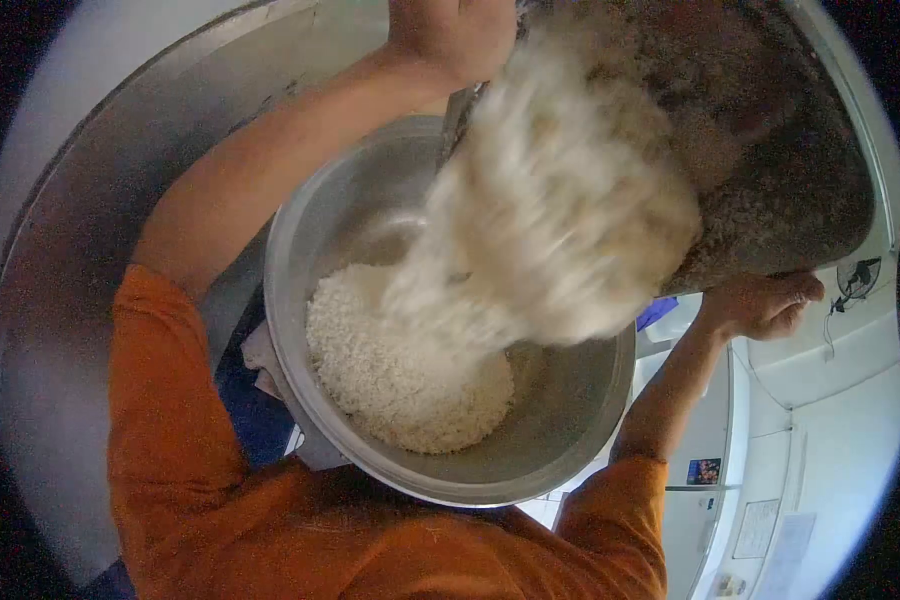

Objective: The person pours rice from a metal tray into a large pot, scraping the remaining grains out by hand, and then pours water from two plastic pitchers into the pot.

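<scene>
A dark, deep pan [780,200] with rounded corners and a stained inside is tilted over a large round metal pot [580,420]. My left hand [455,40] is closed at the pan's near left edge, partly cut off by the top of the view. On the far right, my right hand [765,305] curls against the pan's lower rim. A blurred mass of white rice [560,200] slides out of the pan and falls into the pot. Below it, a heap of rice [410,370] lies on the pot's bottom, toward the left side.
A big curved metal vessel wall [60,330] runs along the left. Folded cloth [265,360] shows beside the pot's left side. White wall and cabinet surfaces [840,430] stand at the right, with a dark hanging item [855,280] near my right hand.
</scene>
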### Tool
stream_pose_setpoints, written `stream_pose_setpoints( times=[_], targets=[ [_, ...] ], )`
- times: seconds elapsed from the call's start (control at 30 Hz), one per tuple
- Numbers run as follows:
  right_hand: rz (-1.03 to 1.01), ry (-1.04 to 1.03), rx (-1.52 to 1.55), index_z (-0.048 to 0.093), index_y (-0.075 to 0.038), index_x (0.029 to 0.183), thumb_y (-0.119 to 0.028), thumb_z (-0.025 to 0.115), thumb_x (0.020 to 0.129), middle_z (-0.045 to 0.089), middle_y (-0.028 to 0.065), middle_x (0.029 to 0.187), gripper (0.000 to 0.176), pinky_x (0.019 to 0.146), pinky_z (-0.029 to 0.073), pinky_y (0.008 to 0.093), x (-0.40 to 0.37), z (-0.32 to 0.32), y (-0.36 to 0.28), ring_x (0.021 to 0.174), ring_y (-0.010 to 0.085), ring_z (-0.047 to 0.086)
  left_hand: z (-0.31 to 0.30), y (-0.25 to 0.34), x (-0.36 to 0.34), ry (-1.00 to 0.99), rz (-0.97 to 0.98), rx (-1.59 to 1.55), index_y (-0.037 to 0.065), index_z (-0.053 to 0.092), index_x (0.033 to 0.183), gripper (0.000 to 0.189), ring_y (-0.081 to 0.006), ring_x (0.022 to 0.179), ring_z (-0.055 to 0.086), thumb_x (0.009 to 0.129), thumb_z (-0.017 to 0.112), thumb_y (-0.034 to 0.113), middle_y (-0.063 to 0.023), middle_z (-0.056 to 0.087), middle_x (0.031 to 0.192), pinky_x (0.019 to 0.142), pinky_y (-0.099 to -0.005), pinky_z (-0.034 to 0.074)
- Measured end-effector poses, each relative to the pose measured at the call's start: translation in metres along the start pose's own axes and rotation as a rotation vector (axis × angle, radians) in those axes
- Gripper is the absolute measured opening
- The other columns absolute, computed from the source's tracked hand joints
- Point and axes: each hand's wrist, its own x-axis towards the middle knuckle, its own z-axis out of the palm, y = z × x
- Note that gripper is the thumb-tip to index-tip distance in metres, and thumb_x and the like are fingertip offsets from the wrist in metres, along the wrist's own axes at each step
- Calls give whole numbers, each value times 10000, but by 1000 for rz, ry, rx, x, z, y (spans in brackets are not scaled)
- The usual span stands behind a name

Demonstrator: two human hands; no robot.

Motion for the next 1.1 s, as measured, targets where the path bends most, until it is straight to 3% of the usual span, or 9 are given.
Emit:
stream_pose_setpoints(
  times=[0.3, 0.4, 0.47, 0.7, 0.77, 0.8, 0.87, 0.93, 1.1],
  targets=[
    [-127, 6, -200, 612, 14, 781, -540, 353, 951, 607, 70, 749, 634, 612, 436, 313, 9, -3, 0, 660, 136, 514, 0, 5, -12, -34, -140, 161, 50, 329, 674, 418, -89, 590, 262, 1001, 311, 309, 17, 310, 640, 527, -258, 255],
    [-189, 29, -195, 618, 1, 770, -545, 345, 950, 607, 62, 743, 637, 615, 434, 315, 11, 0, -3, 664, 125, 508, 1, -5, -6, -6, 66, 115, 37, 374, 687, 414, -88, 583, 290, 1001, 307, 299, 17, 347, 636, 519, -266, 276],
    [-229, 66, -196, 582, -49, 680, -601, 310, 933, 544, 25, 641, 665, 583, 411, 322, 13, 4, -8, 596, 135, 462, 13, 2, -2, 60, -5, 49, 23, 416, 720, 405, -82, 593, 323, 1000, 311, 295, 14, 378, 650, 520, -260, 300],
    [-258, 205, -129, 621, -7, 794, -483, 336, 975, 597, 75, 735, 583, 612, 434, 308, 22, -3, -15, 640, 141, 506, 29, 6, 13, 162, 54, -93, 17, 435, 758, 389, -92, 590, 368, 996, 321, 303, -4, 421, 664, 517, -255, 326],
    [275, 475, 372, 613, -9, 785, -443, 331, 986, 586, 57, 707, 555, 601, 430, 303, 14, 13, -35, 625, 150, 498, 28, 5, 14, 221, 146, -81, 11, 435, 765, 390, -100, 582, 377, 992, 330, 309, -18, 422, 650, 508, -267, 330],
    [272, 481, 370, 613, -9, 785, -443, 331, 986, 586, 57, 707, 555, 601, 430, 303, 8, 10, -18, 625, 150, 498, 19, 7, 10, 163, 91, 8, 9, 492, 840, 392, -103, 652, 418, 993, 340, 336, -18, 481, 711, 596, -266, 364],
    [-409, 162, -209, 597, -14, 775, -417, 322, 993, 580, 42, 698, 533, 601, 418, 278, -9, -12, 27, 625, 141, 488, 3, 13, -10, 103, 26, 84, 6, 549, 915, 416, -106, 722, 459, 995, 350, 363, -19, 541, 773, 685, -266, 397],
    [-317, 43, -210, 588, -16, 779, -414, 324, 994, 580, 41, 710, 524, 605, 416, 273, -19, -13, 7, 639, 134, 488, -6, 10, -23, -59, -96, 134, -21, 519, 903, 353, -101, 547, 391, 978, 376, 293, -47, 464, 610, 495, -286, 329],
    [-193, -167, -256, 567, -9, 779, -408, 318, 998, 578, 31, 735, 519, 619, 420, 267, -26, -16, 21, 662, 110, 485, -14, 18, -38, -86, -181, 160, -22, 508, 896, 357, -94, 548, 362, 980, 370, 296, -30, 429, 585, 491, -271, 317]
  ],
)
